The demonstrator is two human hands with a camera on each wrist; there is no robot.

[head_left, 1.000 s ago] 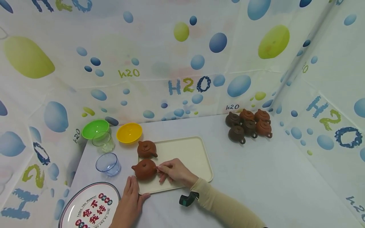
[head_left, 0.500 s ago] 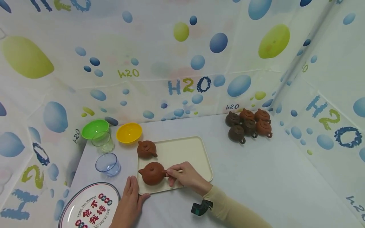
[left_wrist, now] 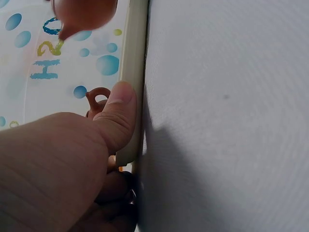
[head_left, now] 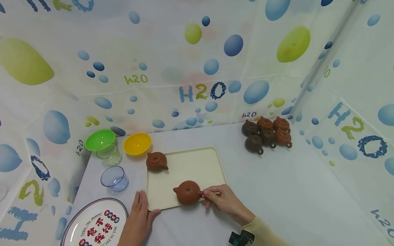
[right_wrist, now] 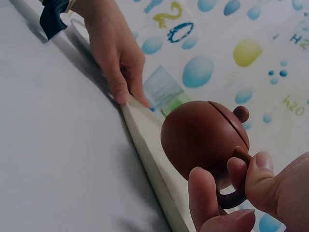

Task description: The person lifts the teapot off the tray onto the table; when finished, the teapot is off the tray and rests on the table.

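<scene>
My right hand (head_left: 226,201) pinches the loop handle of a reddish-brown clay teapot (head_left: 188,192) between thumb and forefinger. In the right wrist view this teapot (right_wrist: 203,140) hangs over the front edge of the cream tray (head_left: 191,164), its spout pointing left in the head view. A second reddish-brown teapot (head_left: 156,161) stands at the tray's back left corner. My left hand (head_left: 138,215) lies at the front left corner, fingers straight along the side and thumb against the front edge. In the left wrist view that thumb (left_wrist: 118,111) touches the tray's rim; the other fingers are partly hidden.
To the left stand a green bowl (head_left: 99,139), a yellow bowl (head_left: 137,144), a clear glass (head_left: 110,155) and a bluish glass (head_left: 115,179). A printed white plate (head_left: 95,225) lies at front left. Several small teapots (head_left: 267,135) cluster at back right.
My right hand has carried the gripped teapot rightward and slightly toward me, away from the tray's left edge to its front middle. My left hand has stayed at the corner.
</scene>
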